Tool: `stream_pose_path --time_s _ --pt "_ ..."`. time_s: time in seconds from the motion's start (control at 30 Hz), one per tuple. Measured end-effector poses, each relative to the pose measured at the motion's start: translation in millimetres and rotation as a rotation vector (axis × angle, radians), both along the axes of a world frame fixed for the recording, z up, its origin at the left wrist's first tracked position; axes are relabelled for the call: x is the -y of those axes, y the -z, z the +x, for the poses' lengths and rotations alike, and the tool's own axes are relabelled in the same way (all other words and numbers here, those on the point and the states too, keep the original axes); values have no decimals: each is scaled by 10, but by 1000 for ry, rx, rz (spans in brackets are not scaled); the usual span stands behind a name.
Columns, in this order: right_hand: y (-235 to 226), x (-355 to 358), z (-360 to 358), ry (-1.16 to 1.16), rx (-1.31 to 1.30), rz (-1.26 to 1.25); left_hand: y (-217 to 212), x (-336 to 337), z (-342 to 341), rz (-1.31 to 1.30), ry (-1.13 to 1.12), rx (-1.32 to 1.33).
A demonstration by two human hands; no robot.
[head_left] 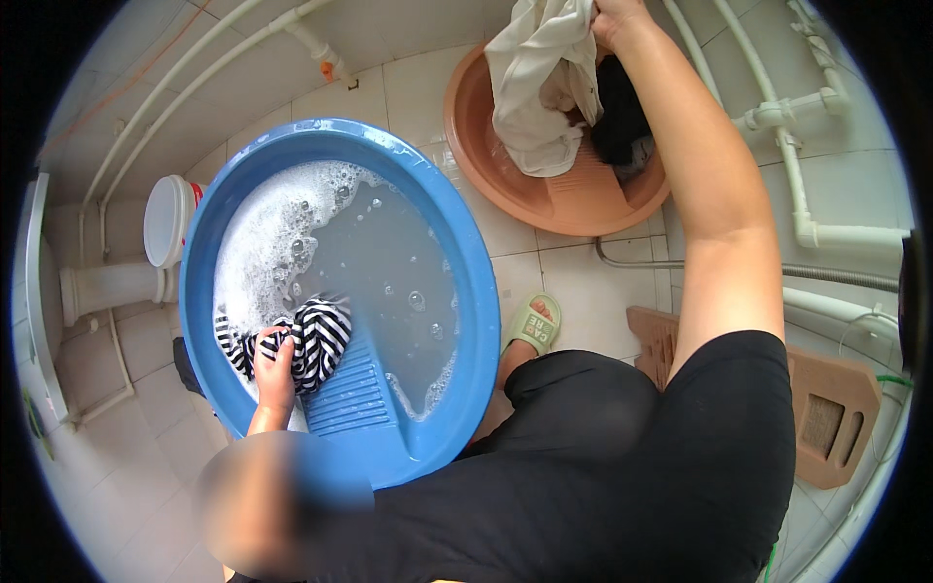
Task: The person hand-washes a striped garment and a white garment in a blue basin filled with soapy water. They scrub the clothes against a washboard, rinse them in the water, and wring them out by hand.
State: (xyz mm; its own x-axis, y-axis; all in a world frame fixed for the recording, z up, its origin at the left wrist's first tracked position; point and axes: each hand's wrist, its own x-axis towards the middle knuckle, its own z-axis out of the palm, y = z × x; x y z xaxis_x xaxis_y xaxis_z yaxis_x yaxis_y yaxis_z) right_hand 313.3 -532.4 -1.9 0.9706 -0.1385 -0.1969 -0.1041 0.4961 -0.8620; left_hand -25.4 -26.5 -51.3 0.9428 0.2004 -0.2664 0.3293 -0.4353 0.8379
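— How are the hands placed?
— The left hand (275, 360) grips a bunched striped cloth (323, 340) in the blue basin (476, 291), at the far left of its ribbed washboard (358, 396). The right hand (619, 21) is closed on a white garment (530, 87) at the brown basin (593, 216).
— What might go wrong?
— Lifting the white garment could drag out the dark cloth (614, 117) if they're tangled; a loosened left grip could drop the stripes into the soapy water (379, 262).
— Which way do they lie?
— The white garment's long axis runs far to near, lower end toward the brown basin's near side. The striped cloth lies roughly crosswise, no clear pointing end.
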Motion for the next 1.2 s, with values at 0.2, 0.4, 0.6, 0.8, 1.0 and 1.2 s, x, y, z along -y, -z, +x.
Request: stream_pose_path --time_s 0.2,0.4,0.6,0.8,1.0,1.2 --pt "-681 65 -39 -140 344 262 57 -22 -36 27 20 37" --pt "-1667 -39 -276 -136 594 133 -11 54 -1 17 1 61" --pt "-1335 -254 -390 -182 453 119 29 33 -2 -42 22 101" --pt "521 -408 -578 -45 204 -659 62 -7 19 23 31 82" --pt "1834 -800 -1275 -505 -156 -1330 42 -6 -43 -51 -4 83" --pt "1141 -841 -1498 -313 -123 -1265 16 30 -65 -213 87 130"
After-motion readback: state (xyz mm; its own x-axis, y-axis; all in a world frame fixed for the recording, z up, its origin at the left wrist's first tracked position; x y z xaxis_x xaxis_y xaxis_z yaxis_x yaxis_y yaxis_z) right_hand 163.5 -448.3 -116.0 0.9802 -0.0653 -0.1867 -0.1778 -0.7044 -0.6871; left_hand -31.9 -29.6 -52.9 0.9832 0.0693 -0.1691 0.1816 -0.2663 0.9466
